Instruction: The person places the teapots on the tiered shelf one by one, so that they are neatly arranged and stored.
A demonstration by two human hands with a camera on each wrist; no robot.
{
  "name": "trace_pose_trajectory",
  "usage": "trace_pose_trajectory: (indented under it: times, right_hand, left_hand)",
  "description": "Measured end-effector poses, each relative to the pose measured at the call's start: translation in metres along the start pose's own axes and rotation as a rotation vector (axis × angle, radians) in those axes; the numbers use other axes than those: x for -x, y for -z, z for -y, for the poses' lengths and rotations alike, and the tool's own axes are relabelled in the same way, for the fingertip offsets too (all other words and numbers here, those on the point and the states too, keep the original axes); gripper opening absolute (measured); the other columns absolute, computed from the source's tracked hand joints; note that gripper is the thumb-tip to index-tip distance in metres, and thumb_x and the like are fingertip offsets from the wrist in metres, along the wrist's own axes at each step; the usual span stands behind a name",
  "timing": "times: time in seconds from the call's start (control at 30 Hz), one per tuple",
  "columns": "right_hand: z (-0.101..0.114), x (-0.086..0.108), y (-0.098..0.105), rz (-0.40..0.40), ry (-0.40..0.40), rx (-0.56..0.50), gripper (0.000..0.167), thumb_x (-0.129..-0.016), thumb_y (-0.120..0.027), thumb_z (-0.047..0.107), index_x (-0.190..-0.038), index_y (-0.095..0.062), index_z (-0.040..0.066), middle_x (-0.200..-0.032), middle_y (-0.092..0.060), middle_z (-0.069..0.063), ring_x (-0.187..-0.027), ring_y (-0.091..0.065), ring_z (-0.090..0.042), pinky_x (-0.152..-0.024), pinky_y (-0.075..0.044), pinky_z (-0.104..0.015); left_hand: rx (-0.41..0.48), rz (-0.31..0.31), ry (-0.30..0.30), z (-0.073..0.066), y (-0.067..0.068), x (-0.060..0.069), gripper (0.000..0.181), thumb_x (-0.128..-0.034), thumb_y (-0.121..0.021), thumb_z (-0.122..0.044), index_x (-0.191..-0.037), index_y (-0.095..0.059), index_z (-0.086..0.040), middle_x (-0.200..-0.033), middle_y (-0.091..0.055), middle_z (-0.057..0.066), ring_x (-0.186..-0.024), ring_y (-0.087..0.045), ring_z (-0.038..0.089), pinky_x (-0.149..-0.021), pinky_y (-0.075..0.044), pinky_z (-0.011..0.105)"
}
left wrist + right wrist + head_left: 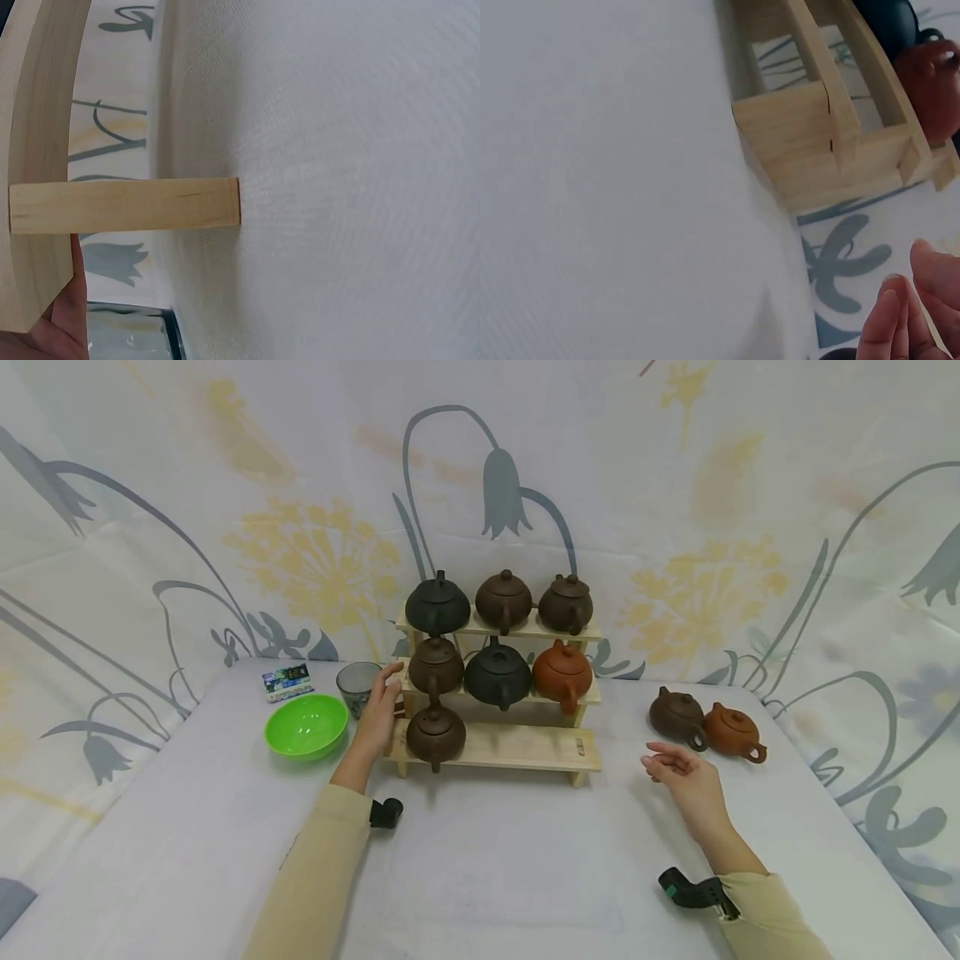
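My left hand [378,714] reaches along the left end of a three-tier wooden rack [517,745], its fingers pointing up. In the left wrist view, part of that hand [64,319] shows behind the rack's board [41,135]; whether it grips the wood is hidden. Nearest it, a dark brown teapot [435,733] stands on the lowest tier, spout toward me. My right hand [690,785] hovers over the table on the right, fingers loosely curled and holding nothing. Just beyond it sit a dark brown teapot [675,714] and a reddish-brown teapot [731,731], side by side.
The middle tier bears a brown teapot [435,667], a black one [497,675] and an orange-brown one [562,672]. Above stand a black teapot [437,607] and two brown ones. Left are a green bowl [306,728], a grey glass cup [356,681] and a small patterned packet [287,682].
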State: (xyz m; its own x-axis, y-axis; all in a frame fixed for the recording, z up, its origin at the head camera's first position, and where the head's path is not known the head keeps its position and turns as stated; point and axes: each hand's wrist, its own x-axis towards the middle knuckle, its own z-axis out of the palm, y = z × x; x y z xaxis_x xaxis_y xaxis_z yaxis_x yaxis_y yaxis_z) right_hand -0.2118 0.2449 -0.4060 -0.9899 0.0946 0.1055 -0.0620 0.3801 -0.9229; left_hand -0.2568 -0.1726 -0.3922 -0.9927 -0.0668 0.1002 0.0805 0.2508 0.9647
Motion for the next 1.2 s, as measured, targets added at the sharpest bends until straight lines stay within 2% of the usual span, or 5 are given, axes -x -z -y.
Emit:
trace_pose_trajectory:
  times: [0.2,0.63,0.9,1.03,1.2]
  right_hand:
    - [-0.005,-0.007,0.013,-0.038,-0.007,0.023,0.041,-0.091,-0.062,0.015,-0.121,-0.051,-0.011,-0.083,-0.067,0.004,-0.073,-0.060,-0.006,-0.067,-0.050,-0.019]
    - [-0.019,-0.025,0.042,-0.129,0.004,-0.036,0.042,-0.089,-0.064,0.012,-0.117,-0.049,-0.017,-0.074,-0.061,0.019,-0.067,-0.060,0.001,-0.062,-0.049,-0.013]
    - [-0.027,-0.035,0.059,-0.170,-0.073,-0.109,0.032,-0.087,-0.066,0.008,-0.111,-0.055,-0.008,-0.072,-0.064,0.012,-0.064,-0.060,0.000,-0.061,-0.049,-0.013]
    - [-0.032,-0.038,0.063,-0.140,-0.131,-0.020,0.044,-0.089,-0.064,0.012,-0.123,-0.048,-0.011,-0.071,-0.060,0.016,-0.064,-0.058,0.003,-0.059,-0.048,-0.013]
    - [-0.037,-0.042,0.063,-0.042,-0.190,0.095,0.053,-0.091,-0.061,0.014,-0.131,-0.039,-0.014,-0.071,-0.055,0.019,-0.065,-0.055,0.004,-0.059,-0.048,-0.014]
  left_hand:
    - [0.019,0.000,-0.005,0.000,0.000,0.000,0.044,-0.1029,-0.025,-0.038,-0.144,-0.026,-0.024,-0.143,-0.032,0.016,-0.123,-0.041,0.036,-0.102,-0.032,0.049]
    - [0.007,0.002,0.005,0.001,0.000,0.001,0.045,-0.1023,-0.024,-0.041,-0.144,-0.025,-0.025,-0.144,-0.032,0.015,-0.123,-0.042,0.034,-0.102,-0.032,0.048]
    - [0.006,-0.001,0.011,0.001,0.000,0.000,0.045,-0.1024,-0.025,-0.040,-0.145,-0.026,-0.026,-0.146,-0.030,0.013,-0.123,-0.042,0.034,-0.101,-0.033,0.047]
    - [-0.001,-0.002,0.018,0.000,0.000,0.000,0.045,-0.1023,-0.025,-0.040,-0.145,-0.026,-0.026,-0.147,-0.029,0.013,-0.124,-0.041,0.034,-0.102,-0.032,0.047]
    - [-0.002,-0.011,0.021,-0.003,-0.001,0.001,0.043,-0.1024,-0.025,-0.040,-0.144,-0.027,-0.027,-0.147,-0.029,0.011,-0.122,-0.043,0.034,-0.100,-0.034,0.047]
